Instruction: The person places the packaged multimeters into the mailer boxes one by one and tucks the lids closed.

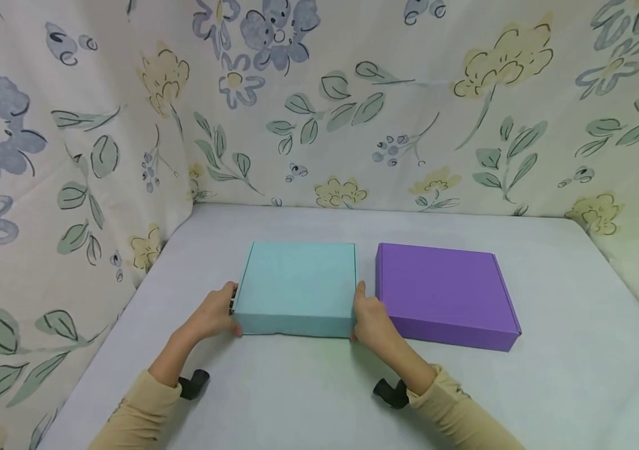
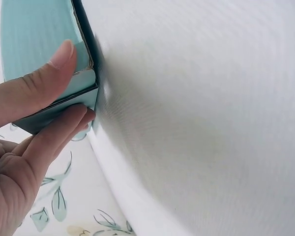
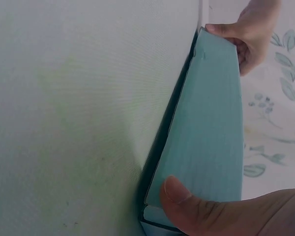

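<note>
A light teal cardboard box [image 1: 297,279] lies closed on the table, held at both ends. My left hand [image 1: 212,314] grips its near left corner, and in the left wrist view the thumb [image 2: 48,81] presses the front face while the fingers [image 2: 59,125] lie along the side. At the opposite end my right hand [image 1: 374,324] holds the near right corner. Its thumb [image 3: 187,196] rests on the front face in the right wrist view, with the other fingers mostly hidden. Close beside that hand sits a purple cardboard box [image 1: 443,290], slightly turned.
Both boxes stand on a white-covered table [image 1: 297,400]. Floral curtain [image 1: 353,125] hangs behind the table and along its sides. Black camera mounts [image 1: 391,394] stick out from both wrists, just above the tabletop.
</note>
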Demonstrator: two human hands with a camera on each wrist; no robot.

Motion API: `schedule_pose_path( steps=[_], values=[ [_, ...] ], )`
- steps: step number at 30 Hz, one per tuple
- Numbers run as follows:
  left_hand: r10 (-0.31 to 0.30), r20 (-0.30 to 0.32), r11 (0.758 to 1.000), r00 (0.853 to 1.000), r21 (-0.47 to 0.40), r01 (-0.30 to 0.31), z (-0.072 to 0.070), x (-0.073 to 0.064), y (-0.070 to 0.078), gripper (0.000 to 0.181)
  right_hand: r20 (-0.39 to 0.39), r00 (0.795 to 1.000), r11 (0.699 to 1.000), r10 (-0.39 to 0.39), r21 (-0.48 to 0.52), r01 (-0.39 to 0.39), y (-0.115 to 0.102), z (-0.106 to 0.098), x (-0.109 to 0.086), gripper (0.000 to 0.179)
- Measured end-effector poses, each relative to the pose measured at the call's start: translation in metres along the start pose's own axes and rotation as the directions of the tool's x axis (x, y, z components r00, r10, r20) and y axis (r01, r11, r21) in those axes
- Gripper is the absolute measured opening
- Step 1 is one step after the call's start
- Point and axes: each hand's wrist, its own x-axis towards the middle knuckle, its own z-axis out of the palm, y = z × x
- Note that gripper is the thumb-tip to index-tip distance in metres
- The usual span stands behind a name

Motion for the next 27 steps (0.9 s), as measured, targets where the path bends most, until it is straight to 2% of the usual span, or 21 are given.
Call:
schedule_pose_path(
  steps=[8, 14, 20, 23, 27],
  values=[
    [0.039, -0.054, 0.999, 0.998, 0.017, -0.038, 0.001, 0.004, -0.001, 0.084, -0.067, 0.996, 0.998, -0.051, -0.033, 0.049, 0.001, 0.004, 0.001, 0.091],
    [0.033, -0.08, 0.999, 0.996, 0.016, -0.032, 0.002, 0.006, 0.001, 0.083, -0.122, 0.987, 0.994, -0.104, -0.05, 0.099, 0.004, 0.006, 0.0, 0.086],
    [-0.013, -0.091, 1.0, 0.996, 0.003, 0.014, 0.001, 0.006, 0.003, 0.084, -0.137, 0.984, 0.993, -0.117, -0.012, 0.116, 0.006, 0.005, 0.006, 0.089],
    [-0.016, -0.084, 1.0, 0.996, 0.016, 0.017, 0.003, 0.006, 0.005, 0.087, -0.094, 0.991, 0.995, -0.098, 0.018, 0.1, 0.007, 0.003, 0.007, 0.091],
    [0.013, -0.052, 1.0, 0.999, 0.01, -0.012, 0.005, -0.001, 0.004, 0.093, 0.034, 0.997, 0.992, -0.075, 0.107, 0.071, 0.011, -0.009, 0.002, 0.091]
  ],
)
